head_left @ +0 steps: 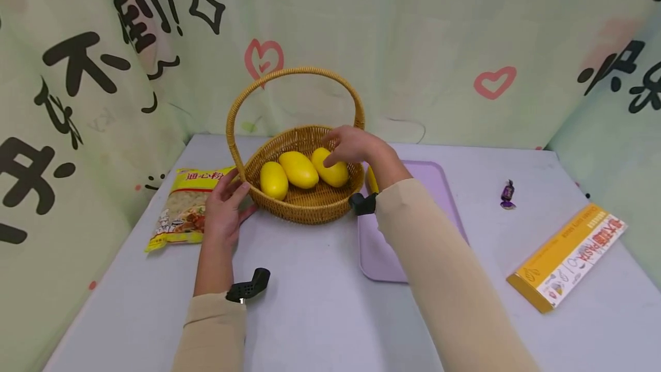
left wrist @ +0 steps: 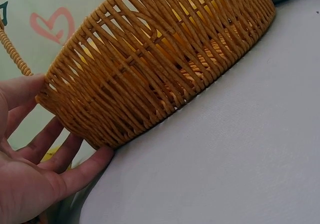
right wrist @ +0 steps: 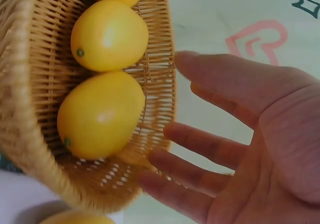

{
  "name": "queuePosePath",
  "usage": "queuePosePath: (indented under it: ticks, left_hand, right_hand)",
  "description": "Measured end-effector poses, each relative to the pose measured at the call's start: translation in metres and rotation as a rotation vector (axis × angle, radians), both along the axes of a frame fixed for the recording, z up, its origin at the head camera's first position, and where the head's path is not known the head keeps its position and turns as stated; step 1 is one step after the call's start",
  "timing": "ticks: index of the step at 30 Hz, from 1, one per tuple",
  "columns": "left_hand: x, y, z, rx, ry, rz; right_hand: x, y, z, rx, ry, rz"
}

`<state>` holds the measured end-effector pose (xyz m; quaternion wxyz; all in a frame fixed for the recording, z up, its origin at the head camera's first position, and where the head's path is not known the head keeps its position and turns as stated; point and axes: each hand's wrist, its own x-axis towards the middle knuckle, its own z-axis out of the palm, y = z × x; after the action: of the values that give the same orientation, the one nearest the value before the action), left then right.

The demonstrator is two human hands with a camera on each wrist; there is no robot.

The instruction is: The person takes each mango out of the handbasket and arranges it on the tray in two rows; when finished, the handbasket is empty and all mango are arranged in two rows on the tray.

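A wicker basket (head_left: 310, 214) with a tall hooped handle stands on the table, holding three yellow mangoes (head_left: 298, 170). My left hand (head_left: 225, 211) grips its left end, the fingers (left wrist: 87, 171) spread between rim and base. Over the basket's right side hovers my right hand (head_left: 353, 145), fingers apart and holding nothing. In the right wrist view, the nearest mango (right wrist: 102, 116) lies inside the basket, apart from the fingertips. Another yellow fruit (head_left: 372, 179) sits on the purple tray (head_left: 379, 271), partly hidden behind my right wrist.
Left of the basket lies a bag of pasta (head_left: 181, 211), partly behind my left hand. A purple wrapped candy (head_left: 508, 194) and a yellow-and-white pasta box (head_left: 568, 257) are on the right. A printed curtain (head_left: 439, 73) hangs behind the table.
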<state>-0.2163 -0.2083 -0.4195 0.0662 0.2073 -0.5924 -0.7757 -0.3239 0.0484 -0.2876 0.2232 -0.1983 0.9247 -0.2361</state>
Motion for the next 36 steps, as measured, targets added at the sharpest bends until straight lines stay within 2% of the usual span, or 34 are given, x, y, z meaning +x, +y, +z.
queuePosePath:
  ticks: [7, 16, 21, 28, 31, 36]
  left_hand:
    - [0.000, -0.001, 0.000, -0.002, -0.001, -0.003]
    - [0.000, -0.002, -0.001, 0.003, 0.001, 0.003]
    - [-0.001, -0.002, -0.002, 0.009, 0.007, 0.002]
    - [0.000, -0.001, -0.001, 0.008, 0.006, 0.003]
    - [-0.001, -0.001, 0.000, 0.009, 0.006, 0.002]
    - [0.000, -0.001, -0.001, 0.003, -0.004, 0.005]
  right_hand:
    - [-0.006, -0.018, -0.008, 0.108, -0.030, -0.042]
    - [-0.011, -0.025, -0.023, 0.141, -0.048, -0.057]
    - [-0.010, -0.026, -0.025, 0.157, -0.059, -0.079]
    - [-0.007, -0.025, -0.021, 0.223, -0.099, -0.061]
    - [-0.005, -0.026, -0.022, 0.219, -0.125, -0.072]
    - [-0.002, -0.027, -0.026, 0.151, -0.141, -0.118]
